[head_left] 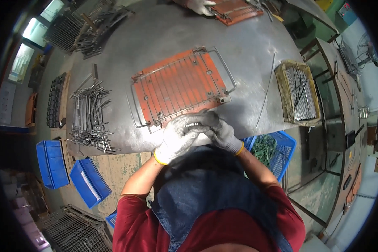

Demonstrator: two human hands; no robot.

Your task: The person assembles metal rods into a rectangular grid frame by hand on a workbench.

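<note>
Left hand [176,140]: gloved, fingers curled, meeting the right hand.
Right hand [222,133]: gloved, curled shut; contents hidden.
Orange metal jig plates [178,86]: two on the grey steel bench [164,33].

A metalworking workshop was indicated by a steel worktop [248,46] on which an orange jig plate [178,86], heaps of bent wire parts [88,117] and a tray of straight rods [298,92] were laid, with blue bins [52,164] set on the floor.

Both gloved hands meet close in front of the body, left hand [176,138] overlapping right hand [222,133], forearms bare.
</note>
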